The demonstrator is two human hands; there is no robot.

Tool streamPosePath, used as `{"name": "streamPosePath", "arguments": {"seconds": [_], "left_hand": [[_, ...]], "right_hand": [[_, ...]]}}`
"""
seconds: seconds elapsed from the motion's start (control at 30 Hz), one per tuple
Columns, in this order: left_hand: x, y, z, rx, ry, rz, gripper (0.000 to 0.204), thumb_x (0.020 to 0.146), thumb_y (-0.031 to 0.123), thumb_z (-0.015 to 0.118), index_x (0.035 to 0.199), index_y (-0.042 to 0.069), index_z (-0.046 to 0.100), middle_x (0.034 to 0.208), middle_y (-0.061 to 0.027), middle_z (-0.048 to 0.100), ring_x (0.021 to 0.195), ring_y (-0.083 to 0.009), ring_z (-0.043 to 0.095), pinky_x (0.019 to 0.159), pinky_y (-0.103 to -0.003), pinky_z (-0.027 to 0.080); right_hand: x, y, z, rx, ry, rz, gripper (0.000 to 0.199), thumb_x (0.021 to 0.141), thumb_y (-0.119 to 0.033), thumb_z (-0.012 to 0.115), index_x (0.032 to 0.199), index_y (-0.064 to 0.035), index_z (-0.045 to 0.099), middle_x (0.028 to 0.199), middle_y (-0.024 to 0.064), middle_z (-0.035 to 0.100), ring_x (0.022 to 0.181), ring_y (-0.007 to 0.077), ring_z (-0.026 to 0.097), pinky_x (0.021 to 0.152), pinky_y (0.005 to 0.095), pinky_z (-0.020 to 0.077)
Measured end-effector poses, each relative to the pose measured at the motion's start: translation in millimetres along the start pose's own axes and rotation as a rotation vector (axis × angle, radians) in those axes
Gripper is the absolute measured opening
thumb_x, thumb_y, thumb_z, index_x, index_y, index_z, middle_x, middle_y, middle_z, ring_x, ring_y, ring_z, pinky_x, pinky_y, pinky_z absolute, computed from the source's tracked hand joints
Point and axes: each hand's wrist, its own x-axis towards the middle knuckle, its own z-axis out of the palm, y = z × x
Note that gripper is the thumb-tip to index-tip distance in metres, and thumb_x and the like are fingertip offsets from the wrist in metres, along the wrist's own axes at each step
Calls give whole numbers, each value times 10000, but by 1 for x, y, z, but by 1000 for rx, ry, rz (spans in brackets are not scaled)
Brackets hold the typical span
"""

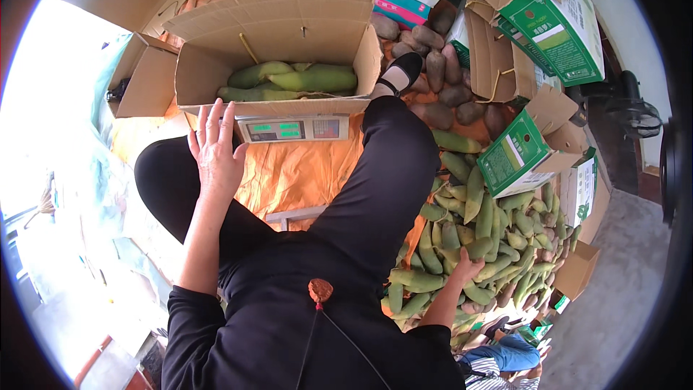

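Box (289,107), brown cardboard, flaps up, sits on one digital scale (330,130) just ahead of the left hand (217,155). Contents: long green vegetables (317,79), at least three visible, lying lengthwise; overlap prevents an exact count.

Hands well apart. Left: fingers extended, nothing grasped, fingertips at the box's near edge; contact cannot be told. Right hand (468,269): appears closed on one green vegetable (479,248) at the near side of a large heap (498,235); its fingers are partly hidden. Heap spreads ahead of and to the right of that hand; pieces too many and overlapped to count.

Beyond the left hand, to its left: one smaller open carton (148,79) with something dark at its side, unclear. Ahead of the right hand: two green-and-white cartons, one nearer (514,155), one farther (552,36); contents not visible. Between hands, farther off: brown tubers (436,68), more than ten.
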Motion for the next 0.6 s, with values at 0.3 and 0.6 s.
{"name": "streamPosePath", "arguments": {"seconds": [0.3,0.6], "left_hand": [[0,-8,-1,-61,4,-8,742,710,58,729,1379,142,418,1466,-66,334,1396,-289,238,1101,-557,181],[2,-12,-4,-118,23,-22,724,721,73,731,1374,114,423,1457,-75,345,1393,-296,243,1099,-564,178]], "right_hand": [[-21,-222,61,53,-426,-585,625,706,5,740,1254,17,441,1202,122,537,1092,215,536,952,353,412],[-151,-444,128,47,-815,-1362,573,666,-31,767,1188,-8,532,1113,77,607,1038,180,567,931,336,434]]}}
